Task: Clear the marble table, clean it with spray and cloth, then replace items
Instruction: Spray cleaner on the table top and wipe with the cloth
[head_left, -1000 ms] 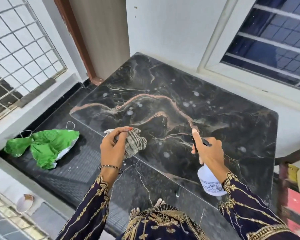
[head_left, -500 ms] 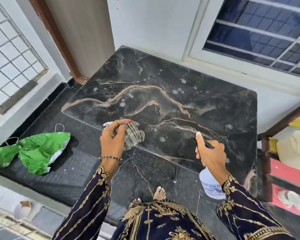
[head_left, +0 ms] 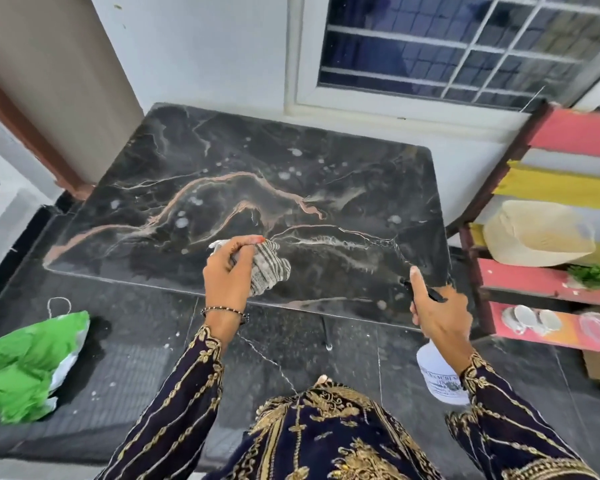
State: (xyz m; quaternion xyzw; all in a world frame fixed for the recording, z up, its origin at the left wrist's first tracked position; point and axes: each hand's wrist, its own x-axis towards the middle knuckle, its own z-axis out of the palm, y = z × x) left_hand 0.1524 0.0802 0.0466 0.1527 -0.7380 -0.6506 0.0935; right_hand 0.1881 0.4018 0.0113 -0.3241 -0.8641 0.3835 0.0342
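The black marble table [head_left: 326, 161] with pink and white veins stands against the white wall, dotted with pale spray droplets. My left hand [head_left: 227, 275] grips a bunched striped grey cloth [head_left: 269, 268] over the table's near edge. At the near right corner my right hand [head_left: 437, 315] holds a white spray bottle [head_left: 439, 374], with the forefinger raised on its black trigger and the nozzle pointing at the tabletop.
A green bag [head_left: 28, 362] lies on the dark floor to the left. A red and yellow slatted shelf [head_left: 568, 136] stands right of the table, holding a straw hat [head_left: 537, 233], small white dishes [head_left: 530, 320] and green leaves [head_left: 593, 275]. A barred window [head_left: 465, 46] is behind.
The view has swung right, bringing the shelf and hat into sight. Both hands keep their grips; the cloth hand sits a little further in over the table's edge.
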